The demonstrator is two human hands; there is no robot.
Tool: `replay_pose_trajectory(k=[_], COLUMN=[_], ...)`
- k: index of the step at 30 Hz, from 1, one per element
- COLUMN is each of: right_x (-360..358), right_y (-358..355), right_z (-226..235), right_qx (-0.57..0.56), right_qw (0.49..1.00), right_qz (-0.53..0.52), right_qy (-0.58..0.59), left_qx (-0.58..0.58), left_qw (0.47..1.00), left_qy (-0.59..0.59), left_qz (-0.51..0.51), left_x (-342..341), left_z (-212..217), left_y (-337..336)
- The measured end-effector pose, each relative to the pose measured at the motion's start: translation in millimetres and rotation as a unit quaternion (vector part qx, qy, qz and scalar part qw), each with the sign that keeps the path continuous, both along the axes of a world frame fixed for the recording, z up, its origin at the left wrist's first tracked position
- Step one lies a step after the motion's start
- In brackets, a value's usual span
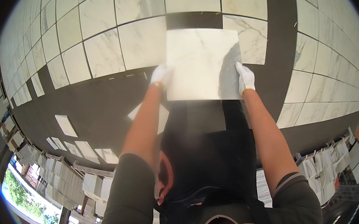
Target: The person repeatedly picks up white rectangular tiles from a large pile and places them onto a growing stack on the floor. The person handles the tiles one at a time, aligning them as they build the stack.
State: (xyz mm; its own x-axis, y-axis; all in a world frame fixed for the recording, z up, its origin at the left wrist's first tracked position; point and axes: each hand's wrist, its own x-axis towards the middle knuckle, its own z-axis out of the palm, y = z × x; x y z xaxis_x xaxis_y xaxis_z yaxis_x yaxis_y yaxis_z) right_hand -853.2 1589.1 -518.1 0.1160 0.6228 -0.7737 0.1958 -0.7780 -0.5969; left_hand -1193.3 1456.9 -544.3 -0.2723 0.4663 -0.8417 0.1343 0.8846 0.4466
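A square white marble tile (198,63) with a grey patch at its right side is held up in front of me. My left hand (161,75), in a white glove, grips its left edge. On the opposite edge my right hand (245,78), gloved the same way, is closed with the thumb on top. Beyond the tile's far edge shows a dark gap (195,21) in a row of laid marble tiles. A veined tile (247,37) lies to the right of that gap, and a paler tile (144,42) to its left.
Rows of white tiles (94,15) cover the dark floor (88,98) ahead. Another tiled block (313,79) lies at the right. Several loose tiles (66,125) rest at the left. Stacked slabs (59,180) line the lower left, with more at the lower right (327,165).
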Motion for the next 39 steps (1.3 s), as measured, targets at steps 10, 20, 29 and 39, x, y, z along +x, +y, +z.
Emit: replay_pose_trajectory(k=[10,20,29,39], right_x=[-46,-47,-40,-36], right_y=[71,66,79,72], right_z=[-198,-271,-280,-292], right_qx=[0.034,0.086,0.028,0.044], right_qw=[0.999,0.996,0.968,0.969], right_qz=[0.006,0.03,0.229,0.22], right_qy=[0.009,0.017,-0.096,-0.1], left_qx=[-0.013,-0.049,0.012,0.055], left_qw=[0.999,0.997,0.976,0.984], left_qy=[-0.016,0.061,0.174,0.159], left_qz=[0.048,-0.03,-0.132,-0.06], left_x=[-32,-41,-39,-31], left_z=[-181,-242,-283,-287], left_y=[66,74,61,55])
